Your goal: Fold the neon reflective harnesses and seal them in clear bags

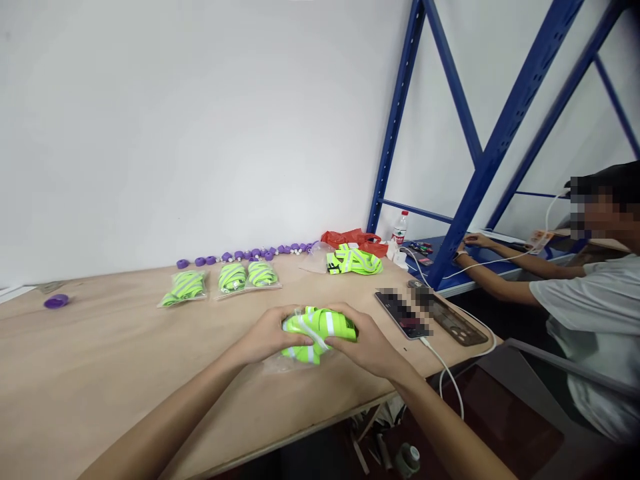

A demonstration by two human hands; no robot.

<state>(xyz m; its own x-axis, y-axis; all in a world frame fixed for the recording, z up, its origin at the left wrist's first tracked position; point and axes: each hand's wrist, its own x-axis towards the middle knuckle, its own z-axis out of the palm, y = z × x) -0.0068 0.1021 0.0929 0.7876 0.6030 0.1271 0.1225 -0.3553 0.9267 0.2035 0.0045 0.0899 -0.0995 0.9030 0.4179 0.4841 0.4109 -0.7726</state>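
Note:
Between my two hands is a bundled neon-yellow reflective strap (320, 330) with silvery stripes, partly inside a clear plastic bag (285, 363). My left hand (273, 333) grips its left side, thumb across the front. On the right end, my right hand (365, 340) closes round the bundle, its thumb pressed on the front. Behind my hands lie three similar bundles in clear bags: one bagged strap (186, 287) to the left and a pair (247, 277) side by side. Farther right rests an unbagged reflective strap (355, 260) beside an empty-looking clear bag (316, 259).
Purple round pieces (255, 253) line the wall, and a purple cup-shaped piece (57, 301) lies far left. A red plastic bag (353, 238) is at the back. A phone (403, 313) with a white cable and a dark case (457, 320) lie right. Another person (585, 293) sits beyond the blue rack (480, 167).

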